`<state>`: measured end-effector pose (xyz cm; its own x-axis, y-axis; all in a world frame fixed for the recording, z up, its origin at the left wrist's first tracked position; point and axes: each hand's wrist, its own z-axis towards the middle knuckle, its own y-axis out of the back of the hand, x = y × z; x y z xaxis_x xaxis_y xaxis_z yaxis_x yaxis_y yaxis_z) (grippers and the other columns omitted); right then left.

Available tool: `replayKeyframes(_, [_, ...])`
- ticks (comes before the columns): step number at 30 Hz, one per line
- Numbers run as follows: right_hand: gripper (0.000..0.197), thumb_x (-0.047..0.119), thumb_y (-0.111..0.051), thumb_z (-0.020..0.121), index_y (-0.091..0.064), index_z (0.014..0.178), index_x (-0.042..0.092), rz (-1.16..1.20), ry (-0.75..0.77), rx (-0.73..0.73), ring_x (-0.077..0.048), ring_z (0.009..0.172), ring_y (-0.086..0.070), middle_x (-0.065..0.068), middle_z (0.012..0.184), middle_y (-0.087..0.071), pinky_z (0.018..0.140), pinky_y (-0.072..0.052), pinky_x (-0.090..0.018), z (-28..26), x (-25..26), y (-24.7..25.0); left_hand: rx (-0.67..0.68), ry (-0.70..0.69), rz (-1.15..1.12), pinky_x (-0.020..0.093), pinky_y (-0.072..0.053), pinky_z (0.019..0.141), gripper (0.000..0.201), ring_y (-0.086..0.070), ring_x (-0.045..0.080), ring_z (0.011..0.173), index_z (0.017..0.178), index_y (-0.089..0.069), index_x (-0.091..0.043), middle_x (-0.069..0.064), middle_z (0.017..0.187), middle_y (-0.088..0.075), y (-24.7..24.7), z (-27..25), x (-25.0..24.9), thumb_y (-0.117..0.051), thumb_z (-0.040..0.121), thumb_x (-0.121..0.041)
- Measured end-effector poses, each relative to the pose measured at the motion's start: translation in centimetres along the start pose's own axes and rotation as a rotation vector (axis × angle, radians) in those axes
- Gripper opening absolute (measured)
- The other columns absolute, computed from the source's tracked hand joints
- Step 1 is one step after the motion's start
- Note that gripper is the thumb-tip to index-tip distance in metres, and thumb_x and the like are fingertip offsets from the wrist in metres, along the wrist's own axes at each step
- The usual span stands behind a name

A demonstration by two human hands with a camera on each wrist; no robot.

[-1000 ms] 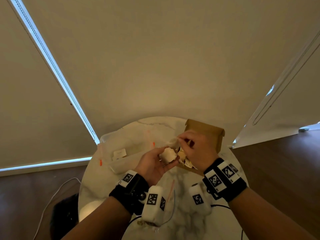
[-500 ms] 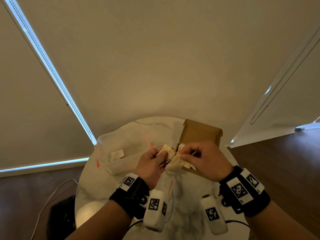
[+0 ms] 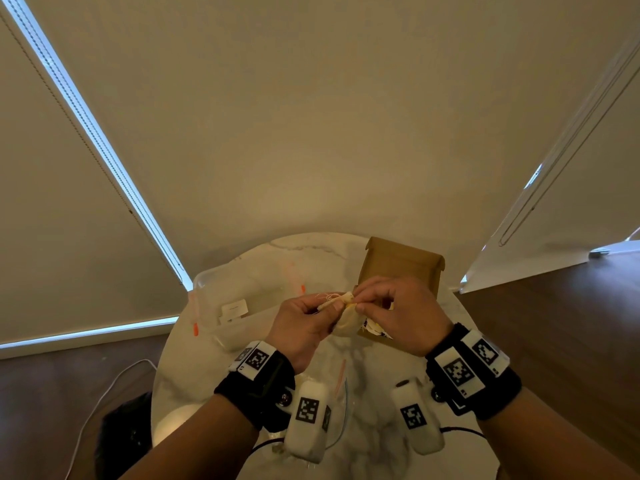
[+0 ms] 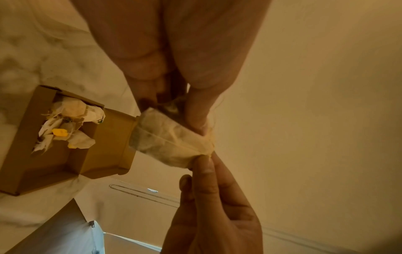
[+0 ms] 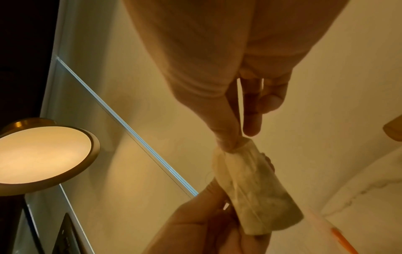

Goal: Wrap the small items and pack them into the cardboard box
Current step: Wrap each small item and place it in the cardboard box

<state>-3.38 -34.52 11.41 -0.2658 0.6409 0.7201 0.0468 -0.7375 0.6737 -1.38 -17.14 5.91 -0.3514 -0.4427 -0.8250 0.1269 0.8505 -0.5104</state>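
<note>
Over marble table (image 3: 363, 372), both hands pinch wrapped bundle (image 4: 172, 146), long axis tilted

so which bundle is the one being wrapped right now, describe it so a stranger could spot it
On the round marble table stands an open cardboard box. In front of it, the left hand and the right hand pinch a wrapped bundle in the air. Unlike the wrapped pieces in the box, it is off the table and pinched at one twisted end.
</note>
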Motion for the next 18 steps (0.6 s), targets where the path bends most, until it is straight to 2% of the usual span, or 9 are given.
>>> replayKeyframes(4, [0.009, 0.012, -0.072, 0.082, -0.077, 0.087, 0.018, 0.057, 0.022, -0.061, -0.003, 0.077, -0.06, 0.015, 0.089, -0.068, 0.066, -0.047, -0.014, -0.1, 0.0, 0.1, 0.027, 0.076, -0.141, 0.031, -0.059, 0.077, 0.046, -0.069, 0.025, 0.089, 0.112, -0.062, 0.01, 0.02, 0.102, -0.069, 0.0, -0.1, -0.3, -0.064, 0.08, -0.023])
replayKeyframes(7, [0.011, 0.008, -0.073, 0.081, -0.077, 0.086, 0.017, 0.079, 0.098, -0.128, -0.006, 0.078, -0.063, 0.011, 0.09, -0.068, 0.069, -0.048, -0.012, -0.7, -0.1, 0.4, -0.054, 0.141, -0.259, 0.03, -0.059, 0.073, 0.048, -0.069, 0.024, 0.089, 0.106, -0.064, 0.005, 0.017, 0.101, -0.069, 0.3, 0.1, -0.7, -0.058, 0.086, -0.038])
replayKeyframes(9, [0.011, 0.007, -0.074, 0.08, -0.077, 0.086, 0.016, 0.064, 0.151, -0.142, -0.005, 0.081, -0.064, 0.012, 0.09, -0.068, 0.07, -0.049, -0.01, -1.4, -0.1, 0.7, -0.125, 0.118, -0.304, 0.028, -0.059, 0.072, 0.035, -0.071, 0.023, 0.087, 0.101, -0.065, 0.003, 0.017, 0.099, -0.069, 0.5, 0.3, -0.8, -0.062, 0.085, -0.028])
replayKeyframes(12, [0.014, 0.006, -0.074, 0.08, -0.077, 0.088, 0.016, 0.062, 0.174, -0.119, -0.003, 0.083, -0.064, 0.012, 0.09, -0.067, 0.071, -0.049, -0.009, -2.5, -0.4, 1.3, -0.23, 0.076, -0.312, 0.028, -0.06, 0.073, 0.011, -0.071, 0.023, 0.08, 0.096, -0.064, 0.006, 0.019, 0.095, -0.067, 1.0, 0.7, -0.7, -0.061, 0.087, 0.002])
replayKeyframes(14, [0.016, 0.005, -0.074, 0.079, -0.076, 0.089, 0.017, 0.065, 0.179, -0.129, -0.002, 0.083, -0.064, 0.013, 0.091, -0.067, 0.071, -0.05, -0.009, -3.0, -0.7, 1.5, -0.267, 0.061, -0.306, 0.029, -0.061, 0.072, 0.012, -0.07, 0.026, 0.081, 0.097, -0.062, 0.006, 0.02, 0.096, -0.065, 1.3, 0.9, -0.8, -0.056, 0.088, 0.011])
replayKeyframes(18, [0.017, 0.0, -0.074, 0.078, -0.076, 0.09, 0.012, 0.118, 0.183, -0.168, -0.002, 0.083, -0.066, 0.009, 0.09, -0.068, 0.071, -0.051, -0.01, -3.4, -1.1, 1.7, -0.292, 0.01, -0.238, 0.029, -0.06, 0.069, 0.018, -0.07, 0.027, 0.082, 0.1, -0.062, 0.0, 0.02, 0.099, -0.063, 2.0, 1.2, -0.6, -0.058, 0.086, 0.012])
